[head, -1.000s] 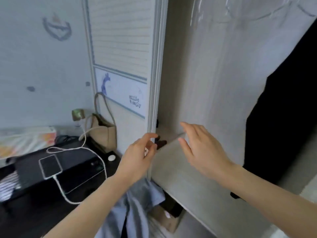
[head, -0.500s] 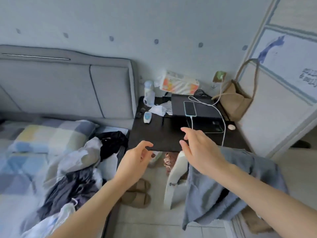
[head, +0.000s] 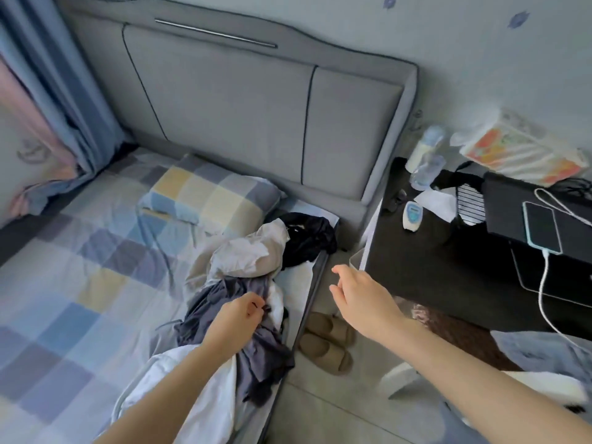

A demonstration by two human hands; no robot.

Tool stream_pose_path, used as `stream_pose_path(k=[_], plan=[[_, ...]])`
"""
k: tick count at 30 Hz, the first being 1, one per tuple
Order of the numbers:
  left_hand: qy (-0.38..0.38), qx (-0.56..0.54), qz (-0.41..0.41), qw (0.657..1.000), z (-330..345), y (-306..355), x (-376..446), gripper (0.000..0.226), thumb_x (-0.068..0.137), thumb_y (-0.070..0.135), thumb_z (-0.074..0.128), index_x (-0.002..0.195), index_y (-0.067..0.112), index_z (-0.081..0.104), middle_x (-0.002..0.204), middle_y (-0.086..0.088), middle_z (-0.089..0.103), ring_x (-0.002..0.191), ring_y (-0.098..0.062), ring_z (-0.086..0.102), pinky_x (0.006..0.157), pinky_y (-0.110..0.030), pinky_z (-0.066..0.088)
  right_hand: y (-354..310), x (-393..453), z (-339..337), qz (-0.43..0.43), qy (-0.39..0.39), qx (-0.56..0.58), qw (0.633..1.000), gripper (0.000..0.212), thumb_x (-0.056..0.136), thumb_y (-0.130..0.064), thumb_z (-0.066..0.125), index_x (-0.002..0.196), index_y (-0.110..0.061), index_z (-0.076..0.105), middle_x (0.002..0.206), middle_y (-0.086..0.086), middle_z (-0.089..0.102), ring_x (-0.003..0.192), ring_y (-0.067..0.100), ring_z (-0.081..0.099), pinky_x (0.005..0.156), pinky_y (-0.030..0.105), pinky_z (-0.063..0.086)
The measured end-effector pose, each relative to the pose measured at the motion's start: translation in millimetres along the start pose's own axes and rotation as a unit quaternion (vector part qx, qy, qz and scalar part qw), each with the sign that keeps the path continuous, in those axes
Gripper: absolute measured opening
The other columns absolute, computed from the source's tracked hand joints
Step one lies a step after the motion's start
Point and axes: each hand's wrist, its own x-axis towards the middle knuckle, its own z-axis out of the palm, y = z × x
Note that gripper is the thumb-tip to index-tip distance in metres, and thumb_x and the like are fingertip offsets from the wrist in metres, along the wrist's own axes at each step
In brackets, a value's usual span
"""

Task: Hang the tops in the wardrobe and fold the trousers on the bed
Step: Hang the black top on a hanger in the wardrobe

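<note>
A pile of clothes lies at the right edge of the bed [head: 70, 283]: a beige garment [head: 246, 257], a black garment [head: 307, 235], a dark grey garment [head: 259, 350] and a white garment [head: 198, 398]. My left hand [head: 237, 318] rests on top of the dark grey garment with its fingers curled into the fabric. My right hand [head: 358, 296] hovers open over the floor gap between bed and desk, holding nothing. A blue-grey garment [head: 544, 354] is draped over a white chair at the lower right. The wardrobe is out of view.
A pair of tan slippers [head: 323, 341] sits on the floor beside the bed. The black desk [head: 432, 267] to the right carries a charging phone [head: 543, 227], bottles [head: 426, 161] and a tissue pack [head: 519, 149]. A checked pillow [head: 208, 197] lies by the grey headboard [head: 243, 116].
My view has swung left from the wardrobe to the bed. My left hand has dropped onto the dark grey garment and curled; my right hand has stayed open in the air.
</note>
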Motion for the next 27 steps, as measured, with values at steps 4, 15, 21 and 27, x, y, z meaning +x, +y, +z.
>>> stream_pose_path(k=[4, 15, 21, 27], plan=[[0.005, -0.004, -0.055, 0.998, -17.0, -31.3, 49.7, 0.014, 0.095, 0.023, 0.054, 0.101, 0.032, 0.062, 0.082, 0.009, 0.066, 0.072, -0.014, 0.064, 0.065, -0.031, 0.051, 2.3, 59.8, 26.9, 0.028, -0.053, 0.027, 0.998, 0.038, 0.102, -0.034, 0.036, 0.135, -0.015, 0.041, 0.103, -0.001, 0.059, 0.095, 0.019, 0.056, 0.075, 0.04, 0.052], [-0.034, 0.034, -0.078, 0.996, 14.2, -21.8, 270.6, 0.023, 0.094, 0.014, 0.05, 0.112, 0.009, 0.064, 0.115, -0.007, 0.06, 0.105, -0.029, 0.057, 0.088, -0.032, 0.046, 96.2, 284.9, 123.8, 0.092, -0.169, 0.097, 0.976, 0.038, 0.101, -0.03, 0.041, 0.132, -0.008, 0.044, 0.11, 0.007, 0.061, 0.096, 0.023, 0.058, 0.072, 0.033, 0.047], [-0.1, 0.064, -0.077, 0.99, 97.4, -26.2, 422.4, 0.031, 0.096, 0.014, 0.045, 0.126, 0.01, 0.052, 0.125, -0.008, 0.051, 0.115, -0.03, 0.052, 0.092, -0.038, 0.046, 168.1, 418.1, 227.6, 0.115, -0.209, 0.08, 0.968, 0.032, 0.101, -0.025, 0.044, 0.124, -0.003, 0.047, 0.12, 0.013, 0.057, 0.109, 0.028, 0.056, 0.081, 0.033, 0.046], [-0.147, 0.231, -0.055, 0.96, 184.3, -63.1, 504.4, 0.043, 0.094, 0.011, 0.047, 0.136, 0.013, 0.04, 0.142, -0.008, 0.038, 0.132, -0.029, 0.035, 0.097, -0.038, 0.041, 222.2, 498.5, 339.4, 0.034, -0.311, -0.093, 0.945, 0.041, 0.1, -0.013, 0.04, 0.139, -0.009, 0.029, 0.141, 0.014, 0.033, 0.126, 0.038, 0.036, 0.097, 0.045, 0.042]])
